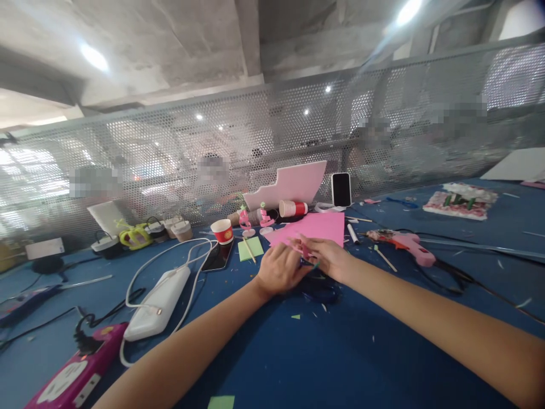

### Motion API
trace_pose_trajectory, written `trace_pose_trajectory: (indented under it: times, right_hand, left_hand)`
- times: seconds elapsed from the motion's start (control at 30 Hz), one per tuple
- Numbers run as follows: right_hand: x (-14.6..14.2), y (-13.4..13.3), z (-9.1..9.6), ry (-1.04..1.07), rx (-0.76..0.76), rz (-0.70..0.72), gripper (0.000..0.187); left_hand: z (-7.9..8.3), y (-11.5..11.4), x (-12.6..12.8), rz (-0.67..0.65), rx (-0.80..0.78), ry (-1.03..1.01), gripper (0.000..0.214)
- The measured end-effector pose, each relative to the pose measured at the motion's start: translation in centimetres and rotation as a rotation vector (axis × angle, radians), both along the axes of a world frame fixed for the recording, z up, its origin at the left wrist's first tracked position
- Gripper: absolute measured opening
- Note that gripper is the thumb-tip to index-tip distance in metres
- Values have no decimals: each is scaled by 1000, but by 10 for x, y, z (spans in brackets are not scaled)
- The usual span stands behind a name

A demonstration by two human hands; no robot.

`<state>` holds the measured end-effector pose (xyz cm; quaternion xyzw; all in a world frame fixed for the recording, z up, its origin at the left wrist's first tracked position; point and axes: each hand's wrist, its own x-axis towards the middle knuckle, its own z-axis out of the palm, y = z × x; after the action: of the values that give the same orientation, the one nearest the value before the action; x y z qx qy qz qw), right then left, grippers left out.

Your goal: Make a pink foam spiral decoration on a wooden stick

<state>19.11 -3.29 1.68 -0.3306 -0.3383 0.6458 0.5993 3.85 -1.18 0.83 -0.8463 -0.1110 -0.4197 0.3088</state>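
My left hand (279, 268) and my right hand (326, 255) meet over the blue table (340, 352), fingers pinched together on a small pink piece (305, 250) between them. A green stick end pokes out just under the fingers. A sheet of pink foam (317, 227) lies flat right behind the hands. What else the fingers grip is hidden.
A pink glue gun (409, 245) with its cable lies to the right. A white power bank (157, 303), a phone (218, 255), a red paper cup (222, 231) and a green note pad (251, 248) lie left. Small pink figures (255, 218) and a standing phone (341, 189) are behind. Perforated metal screen beyond.
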Motion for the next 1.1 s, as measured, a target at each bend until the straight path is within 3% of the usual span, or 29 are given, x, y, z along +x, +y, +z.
trace_pose_trajectory:
  times: [0.13,0.2,0.3,0.37,0.47,0.67,0.83,0.97,1.1]
  right_hand:
    - [-1,2,-3,138,66,101,27]
    - [-5,-1,-6,188,65,183,28]
    - [-12,-7,-9,285,13,275,29]
    - [-14,-10,-8,343,-24,293,29]
    - [-16,-13,-3,370,-53,285,24]
    - [-12,-10,-1,304,-90,268,19]
    - [1,-3,-3,205,-110,423,15]
    - [12,-3,3,177,-95,602,31]
    - [17,-11,12,182,-30,704,47]
  left_hand:
    - [0,3,4,-102,-306,-474,56]
    - [4,2,10,-150,-509,-577,65]
    - [14,-4,17,-241,-735,-558,44]
    - [19,-6,18,-318,-814,-544,29]
    - [25,-8,18,-377,-886,-554,24]
    - [30,-4,10,-310,-884,-443,19]
    - [37,13,-4,-263,-703,-206,8]
    - [42,19,-11,-302,-529,-124,10]
    - [50,10,-8,-384,-507,-75,18]
